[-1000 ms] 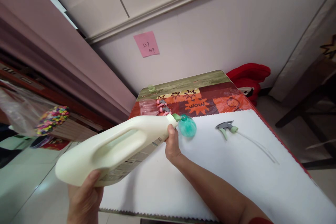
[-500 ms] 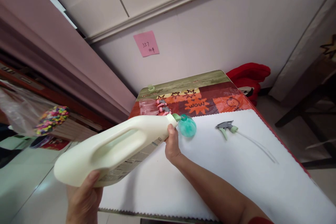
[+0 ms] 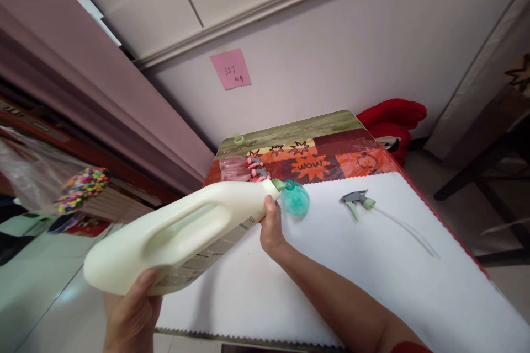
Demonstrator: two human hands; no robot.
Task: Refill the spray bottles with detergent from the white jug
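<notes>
Head view: left hand (image 3: 134, 309) clasping lower end of white jug (image 3: 136, 245), right hand (image 3: 271, 226) pinching its neck. Green bottle (image 3: 295, 199) just beyond right grip, mouth by green spout (image 3: 277, 184) (contact unclear). Likely failure: if jug tail drifts, spout slips off narrow mouth, spill on white mat (image 3: 351, 248). Bottle could also tip if nudged, no hand steadying it.

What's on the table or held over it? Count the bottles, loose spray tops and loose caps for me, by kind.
Big cream bottle: 1
Round green bottle: 1
Pink spray bottles: 2
Loose spray top: 1
Loose green cap: 1
Total: 6
</notes>
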